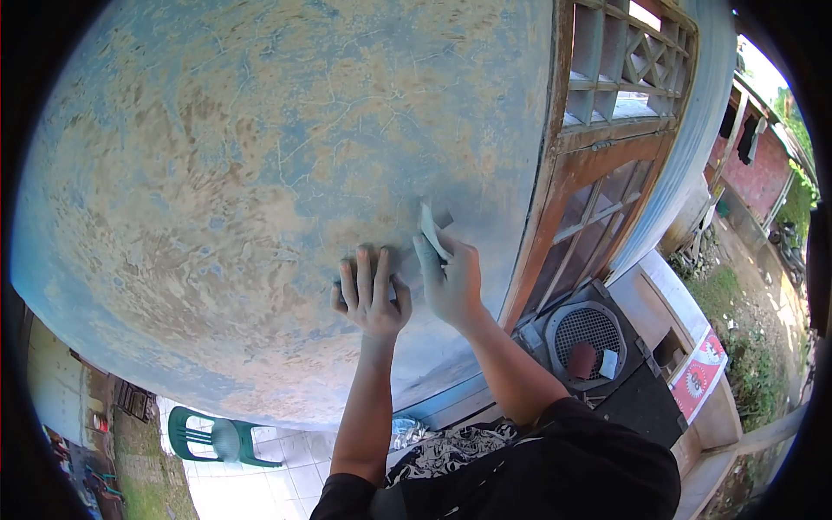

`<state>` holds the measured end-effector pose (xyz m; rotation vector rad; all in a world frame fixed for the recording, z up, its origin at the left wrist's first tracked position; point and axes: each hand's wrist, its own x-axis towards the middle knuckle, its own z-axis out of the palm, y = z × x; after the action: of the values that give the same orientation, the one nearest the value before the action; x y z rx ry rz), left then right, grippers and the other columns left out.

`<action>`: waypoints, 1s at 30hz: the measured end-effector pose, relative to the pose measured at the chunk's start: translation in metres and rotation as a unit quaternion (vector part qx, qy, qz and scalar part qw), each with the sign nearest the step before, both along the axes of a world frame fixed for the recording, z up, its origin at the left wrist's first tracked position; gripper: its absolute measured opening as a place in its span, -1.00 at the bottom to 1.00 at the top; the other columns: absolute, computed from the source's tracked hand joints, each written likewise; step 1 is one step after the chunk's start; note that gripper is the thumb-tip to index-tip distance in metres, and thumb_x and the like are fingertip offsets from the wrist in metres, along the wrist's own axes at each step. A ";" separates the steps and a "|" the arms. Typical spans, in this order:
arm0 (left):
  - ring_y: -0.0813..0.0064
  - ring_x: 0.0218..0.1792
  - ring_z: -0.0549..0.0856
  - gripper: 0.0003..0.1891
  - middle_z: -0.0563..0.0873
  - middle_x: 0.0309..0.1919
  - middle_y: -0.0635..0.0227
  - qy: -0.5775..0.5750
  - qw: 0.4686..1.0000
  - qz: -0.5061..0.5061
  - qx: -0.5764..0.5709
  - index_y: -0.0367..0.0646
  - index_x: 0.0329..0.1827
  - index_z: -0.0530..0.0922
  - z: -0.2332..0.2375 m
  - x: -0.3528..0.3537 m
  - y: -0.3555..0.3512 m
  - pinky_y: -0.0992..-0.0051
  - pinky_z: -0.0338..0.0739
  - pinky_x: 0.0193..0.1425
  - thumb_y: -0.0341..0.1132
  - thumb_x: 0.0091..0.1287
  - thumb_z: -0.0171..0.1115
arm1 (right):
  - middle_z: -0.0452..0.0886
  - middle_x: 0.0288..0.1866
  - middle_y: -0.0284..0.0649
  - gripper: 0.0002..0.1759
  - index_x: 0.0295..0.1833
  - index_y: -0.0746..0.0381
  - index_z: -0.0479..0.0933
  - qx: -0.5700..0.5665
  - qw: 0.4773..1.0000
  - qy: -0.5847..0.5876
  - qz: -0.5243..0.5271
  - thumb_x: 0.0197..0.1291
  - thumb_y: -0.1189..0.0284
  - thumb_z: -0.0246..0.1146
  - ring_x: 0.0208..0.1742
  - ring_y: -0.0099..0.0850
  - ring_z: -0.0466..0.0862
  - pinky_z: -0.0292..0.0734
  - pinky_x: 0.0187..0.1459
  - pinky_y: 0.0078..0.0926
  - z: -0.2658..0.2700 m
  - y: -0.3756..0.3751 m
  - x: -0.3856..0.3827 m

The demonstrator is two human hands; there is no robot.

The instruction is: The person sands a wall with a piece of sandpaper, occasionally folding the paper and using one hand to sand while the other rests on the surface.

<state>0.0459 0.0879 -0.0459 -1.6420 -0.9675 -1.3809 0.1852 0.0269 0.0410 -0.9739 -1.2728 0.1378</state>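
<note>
A wall point(347, 130) with patchy, worn blue paint and fine cracks fills most of the view. My left hand point(373, 299) rests against it, fingers spread and dusty, holding nothing. Just to its right, my right hand point(452, 282) pinches a folded piece of sandpaper point(429, 230) and presses it to the wall. Only the pale edge of the sandpaper shows; its working face is hidden. Grey dust coats my fingers and the wall around them.
A wooden-framed window point(598, 156) stands right of my hands. Below it, a loudspeaker point(589, 334) carries a red-brown piece point(581, 360) and a white piece point(609, 364). A green plastic chair point(195, 435) stands on white tiles at lower left.
</note>
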 end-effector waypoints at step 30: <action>0.67 -0.10 0.67 -0.77 0.79 -0.11 0.41 -0.477 0.605 -0.512 -0.379 -0.28 0.09 0.69 0.010 -0.088 -0.116 0.54 0.55 0.03 -0.42 0.47 0.50 | 0.62 -0.35 -0.47 -0.85 -0.04 0.25 0.74 -0.284 0.790 0.116 0.531 0.50 0.38 0.48 -0.37 -0.66 0.47 0.34 -0.31 -0.58 -0.049 0.014 -0.037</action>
<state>-0.0417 -0.0284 -0.0357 -2.2011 -1.3488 -3.2124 0.1480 0.0414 -0.0085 -0.5704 -1.4391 1.5521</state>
